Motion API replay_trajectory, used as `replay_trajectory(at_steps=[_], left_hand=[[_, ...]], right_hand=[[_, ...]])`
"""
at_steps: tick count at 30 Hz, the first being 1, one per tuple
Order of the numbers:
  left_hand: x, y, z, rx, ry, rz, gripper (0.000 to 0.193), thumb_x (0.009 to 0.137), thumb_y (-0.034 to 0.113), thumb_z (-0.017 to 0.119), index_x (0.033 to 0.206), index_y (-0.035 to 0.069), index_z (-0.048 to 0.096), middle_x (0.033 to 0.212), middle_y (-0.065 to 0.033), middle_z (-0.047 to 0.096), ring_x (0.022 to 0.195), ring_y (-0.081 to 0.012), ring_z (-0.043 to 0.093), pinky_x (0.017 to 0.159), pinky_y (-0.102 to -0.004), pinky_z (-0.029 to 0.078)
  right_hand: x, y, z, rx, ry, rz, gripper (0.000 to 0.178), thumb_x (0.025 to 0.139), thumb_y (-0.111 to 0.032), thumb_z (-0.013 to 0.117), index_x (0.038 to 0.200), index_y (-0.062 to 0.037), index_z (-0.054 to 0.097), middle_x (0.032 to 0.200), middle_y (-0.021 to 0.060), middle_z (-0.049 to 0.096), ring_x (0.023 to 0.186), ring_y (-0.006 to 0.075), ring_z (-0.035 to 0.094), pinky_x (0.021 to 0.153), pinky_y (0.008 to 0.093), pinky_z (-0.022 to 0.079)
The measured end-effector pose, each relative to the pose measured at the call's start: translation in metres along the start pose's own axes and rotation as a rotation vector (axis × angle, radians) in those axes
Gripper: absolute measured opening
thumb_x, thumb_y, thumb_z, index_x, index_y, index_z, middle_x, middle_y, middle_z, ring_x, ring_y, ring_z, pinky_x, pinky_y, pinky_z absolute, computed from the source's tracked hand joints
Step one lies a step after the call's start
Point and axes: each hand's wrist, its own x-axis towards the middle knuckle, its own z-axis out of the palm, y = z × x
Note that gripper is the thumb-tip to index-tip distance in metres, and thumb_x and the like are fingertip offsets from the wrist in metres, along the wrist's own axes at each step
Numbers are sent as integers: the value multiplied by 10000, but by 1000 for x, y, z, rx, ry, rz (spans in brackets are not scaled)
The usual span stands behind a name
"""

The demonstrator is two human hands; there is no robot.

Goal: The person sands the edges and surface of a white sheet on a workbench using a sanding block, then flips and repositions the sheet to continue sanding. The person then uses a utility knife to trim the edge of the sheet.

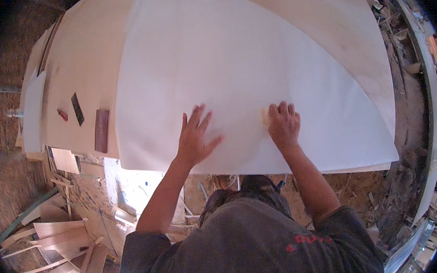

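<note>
Near the plywood panel's [87, 57] front edge, the left hand [195, 137] lay flat, fingers spread, on the white laminate sheet [225, 59], while the right hand [283, 124] just beside it clenched a small pale block [265, 115].

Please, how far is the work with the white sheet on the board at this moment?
Done: the white sheet already lies spread over the plywood board. In hand: the left hand presses flat on it, fingers spread; the right hand pushes a small pale block against it. Left: cannot tell how much remains unpressed.
</note>
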Motion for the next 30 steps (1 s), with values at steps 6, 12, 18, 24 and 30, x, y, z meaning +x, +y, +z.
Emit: replay_trajectory(at_steps=[6, 12, 18, 24, 30], left_hand=[[59, -7, 50, 196, 117, -221, 747, 976, 483, 632, 1542, 35, 437, 1665, -233, 266, 1543, -425, 250, 1235, -614, 192], [59, -5, 45, 164, 105, -261, 787, 922, 458, 698, 1543, 51, 439, 1659, -232, 282, 1541, -422, 261, 1215, -619, 249], [68, -2, 44, 92, 172, -216, 777, 910, 459, 710, 1532, 65, 461, 1644, -239, 310, 1537, -426, 271, 1211, -621, 259], [56, -8, 45, 179, 187, -222, 764, 941, 509, 663, 1532, 66, 467, 1642, -243, 309, 1535, -417, 276, 1228, -592, 250], [61, -11, 51, 276, 190, -175, 775, 975, 567, 579, 1541, 53, 452, 1634, -247, 316, 1541, -399, 264, 1244, -562, 233]], right_hand=[[173, 53, 41, -112, -49, 39, 261, 935, -224, 609, 1182, -153, 660, 1160, 110, 643, 1106, 313, 637, 817, 463, 586], [325, 95, 73, -150, -55, 31, 262, 991, -243, 565, 1227, -154, 635, 1228, 111, 635, 1186, 339, 623, 851, 491, 608], [414, 158, 83, -133, -66, -47, 230, 943, -128, 573, 1156, -186, 640, 1205, 79, 635, 1176, 327, 623, 907, 522, 573], [330, 94, 49, 14, -66, -51, 250, 850, -25, 592, 1045, -142, 696, 1130, 126, 671, 1140, 350, 631, 935, 481, 549], [146, 64, 25, -52, -145, -113, 184, 894, -75, 578, 1043, -148, 657, 1068, 65, 640, 1083, 309, 635, 862, 492, 568]])
